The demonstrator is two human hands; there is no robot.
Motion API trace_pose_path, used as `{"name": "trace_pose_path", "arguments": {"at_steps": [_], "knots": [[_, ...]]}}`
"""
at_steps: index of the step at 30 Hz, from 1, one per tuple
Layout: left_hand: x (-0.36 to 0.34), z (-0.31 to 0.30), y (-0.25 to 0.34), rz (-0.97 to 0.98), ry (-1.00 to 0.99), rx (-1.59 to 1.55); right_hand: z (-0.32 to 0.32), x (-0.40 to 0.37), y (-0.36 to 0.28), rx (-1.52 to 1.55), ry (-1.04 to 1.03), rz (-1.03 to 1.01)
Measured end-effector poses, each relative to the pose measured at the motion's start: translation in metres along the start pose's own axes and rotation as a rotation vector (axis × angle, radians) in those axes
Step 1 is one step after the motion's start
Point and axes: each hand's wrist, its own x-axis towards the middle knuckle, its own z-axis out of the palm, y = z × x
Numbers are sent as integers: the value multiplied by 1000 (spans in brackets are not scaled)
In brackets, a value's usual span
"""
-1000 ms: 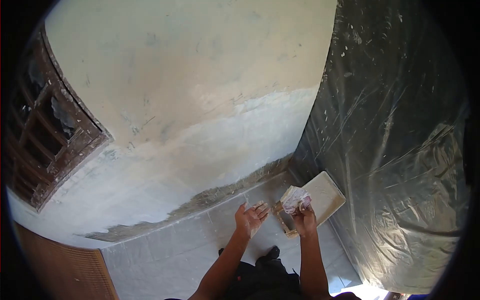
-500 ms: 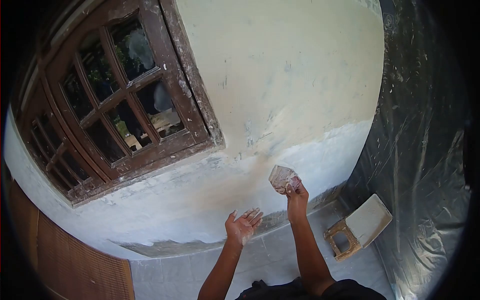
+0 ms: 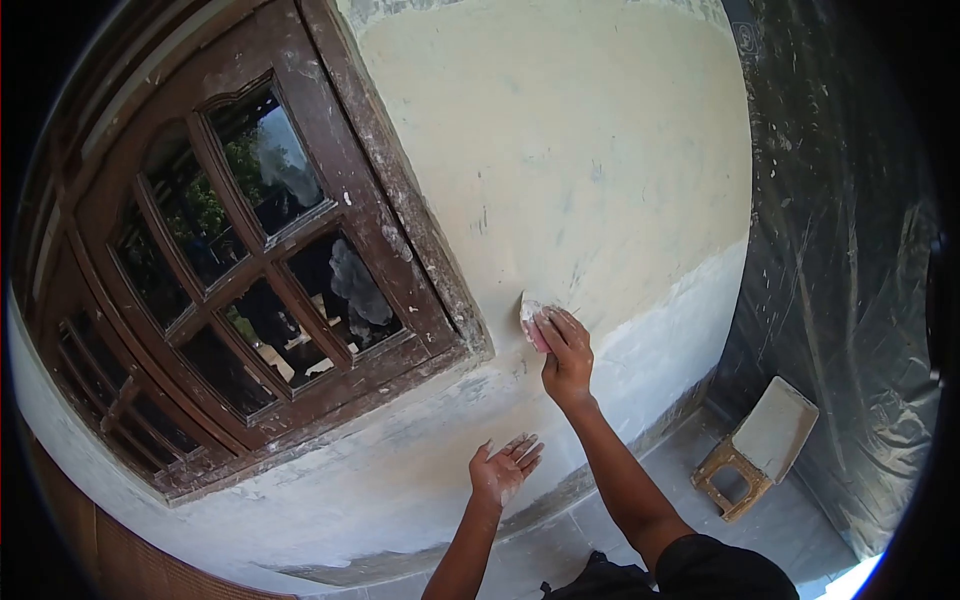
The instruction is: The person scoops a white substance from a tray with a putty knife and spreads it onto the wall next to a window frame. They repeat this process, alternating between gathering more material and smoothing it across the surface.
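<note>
My right hand point(image 3: 567, 360) grips a putty scraper point(image 3: 532, 318), a small flat pinkish piece crusted with white. Its pale edge points up and left, at the wall point(image 3: 620, 200) just right of the window's lower corner. It looks set against the wall, though contact is hard to confirm. Fingers lie along its back and hide part of it. Lower and to the left, my left hand point(image 3: 503, 474) is palm up with fingers spread, whitened by filler and holding nothing. Around the scraper the wall is cream above and whiter below, with grey scuffs.
A brown wooden window point(image 3: 290, 235) with glass panes fills the left side. Dark plastic sheeting point(image 3: 840, 280) hangs at the right. Beside it on the grey tiled floor point(image 3: 640, 505) stands a stained stool point(image 3: 732, 485) with a pale tray point(image 3: 778, 425). A brown woven panel point(image 3: 130, 550) lies lower left.
My right hand has moved up and left, turning the scraper from flat-on to edge-on near the wall. My left hand stays palm up. The view has shifted, bringing the window lower and nearer.
</note>
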Motion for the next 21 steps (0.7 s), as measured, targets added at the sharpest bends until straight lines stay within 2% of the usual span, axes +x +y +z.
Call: {"name": "trace_pose_path", "arguments": {"at_steps": [4, 6, 8, 11, 14, 18, 19, 21], "knots": [[23, -16, 9, -104, 16, 5, 26, -83, -19, -55, -133, 24], [36, -19, 13, -65, 145, 23, 24, -107, -26, -5, -155, -24], [35, -6, 19, -58, 118, 100, 16, -92, -30, 45, -134, 6], [40, -14, 21, -172, 14, 116, 9, -30, -27, -8, 109, 61], [51, -27, 25, -237, -82, 191, 30, -5, -19, -80, 146, 92], [68, -48, 28, -286, -27, 248, 68, -100, -44, -44, -3, 199], [67, -48, 24, -120, -64, 316, 64, -127, -59, -5, -86, 200], [66, -48, 21, 222, -147, 433, 60, -149, -78, 76, -69, 228]]}}
